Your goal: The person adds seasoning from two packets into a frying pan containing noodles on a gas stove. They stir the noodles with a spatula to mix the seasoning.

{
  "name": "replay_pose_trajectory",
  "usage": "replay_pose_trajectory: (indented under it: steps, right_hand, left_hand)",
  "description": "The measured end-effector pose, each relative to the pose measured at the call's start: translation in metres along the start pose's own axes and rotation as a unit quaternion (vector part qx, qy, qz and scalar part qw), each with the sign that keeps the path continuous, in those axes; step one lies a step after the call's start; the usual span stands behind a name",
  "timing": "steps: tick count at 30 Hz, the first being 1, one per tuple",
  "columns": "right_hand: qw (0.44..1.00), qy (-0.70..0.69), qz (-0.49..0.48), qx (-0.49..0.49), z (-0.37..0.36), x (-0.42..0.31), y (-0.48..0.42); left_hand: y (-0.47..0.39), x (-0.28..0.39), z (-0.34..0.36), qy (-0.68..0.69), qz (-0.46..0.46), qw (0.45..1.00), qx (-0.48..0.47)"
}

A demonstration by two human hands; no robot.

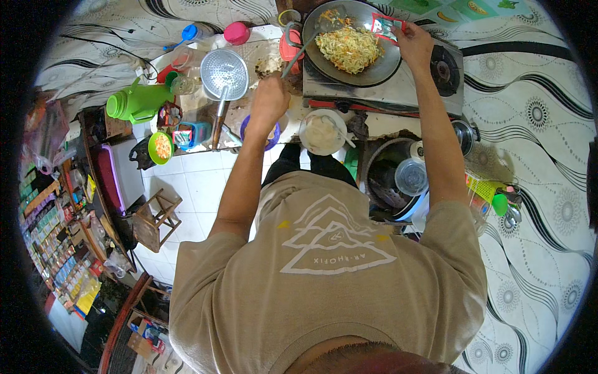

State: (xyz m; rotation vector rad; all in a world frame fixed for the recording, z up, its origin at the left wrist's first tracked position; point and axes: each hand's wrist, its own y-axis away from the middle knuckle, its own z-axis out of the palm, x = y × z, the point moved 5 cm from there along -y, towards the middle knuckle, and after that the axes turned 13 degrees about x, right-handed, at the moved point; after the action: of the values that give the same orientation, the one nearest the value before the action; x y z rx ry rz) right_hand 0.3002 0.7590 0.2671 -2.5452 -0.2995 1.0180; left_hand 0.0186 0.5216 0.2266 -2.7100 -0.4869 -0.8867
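Observation:
A large metal wok (390, 63) on the stove's left side holds a heap of shredded vegetables (350, 49). My left hand (271, 100) grips the handle of a metal spatula (299, 56), whose blade rests in the wok near the far rim, among orange shreds. Over the wok's right side, my right hand (416, 44) holds a small red and green sachet (387, 27) by its right end. Whether the sachet is torn is not clear. Below the stove's front edge sits a bowl of pale contents (322, 132) with a spoon in it.
The gas stove (373, 93) has a second burner (444, 70) at right. Left stand a perforated metal skimmer (224, 72), a green jug (140, 100), a blue container (198, 135) and a green bowl (169, 156) of orange and white food. A large pot (373, 187) is below right.

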Motion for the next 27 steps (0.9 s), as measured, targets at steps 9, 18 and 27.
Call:
replay_pose_trajectory:
  steps: [9, 18, 27]
  right_hand:
    - [0.998, 0.064, 0.018, 0.022, -0.005, 0.019, -0.002]
    - [0.997, 0.069, -0.013, 0.028, 0.001, 0.031, -0.004]
    - [0.961, -0.145, 0.234, 0.029, 0.017, 0.032, 0.021]
  left_hand:
    - [0.003, -0.001, 0.002, -0.017, -0.021, 1.000, -0.011]
    - [0.004, 0.002, 0.003, -0.019, 0.001, 1.000, 0.007]
    - [0.006, 0.003, 0.009, 0.005, -0.030, 1.000, -0.006]
